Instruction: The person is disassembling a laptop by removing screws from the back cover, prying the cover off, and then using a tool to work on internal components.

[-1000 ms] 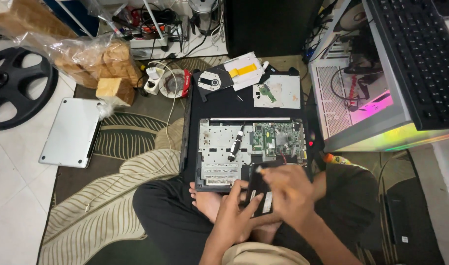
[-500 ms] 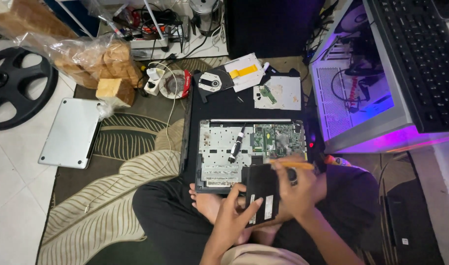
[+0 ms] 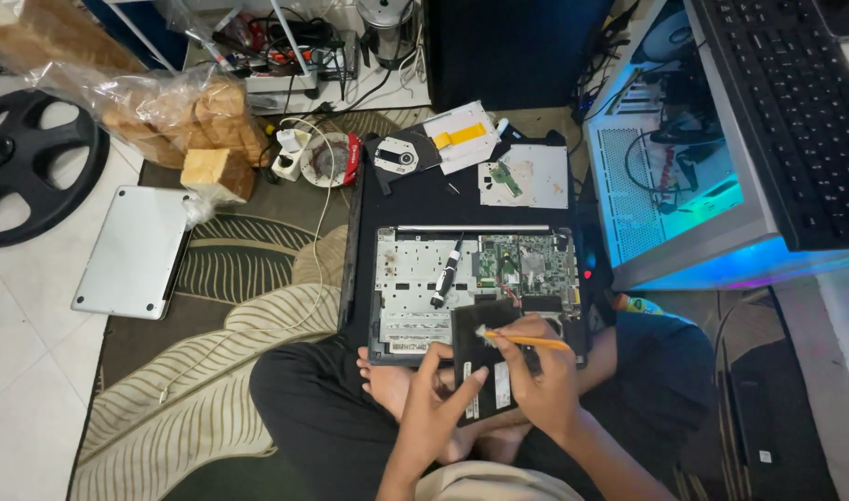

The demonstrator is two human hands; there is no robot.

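You sit cross-legged on a leaf-patterned rug (image 3: 211,371), with a lit computer case (image 3: 684,186) at your right. Before you, an opened laptop (image 3: 471,278) lies on a black mat, its green circuit board (image 3: 522,260) bare and a screwdriver (image 3: 446,274) resting on its metal frame. Over its near edge, your left hand (image 3: 434,408) grips a flat black drive (image 3: 485,366), fingers curled around its left side. Your right hand (image 3: 545,380) is closed around a yellow-handled brush (image 3: 522,340), its bristles touching the drive's far end.
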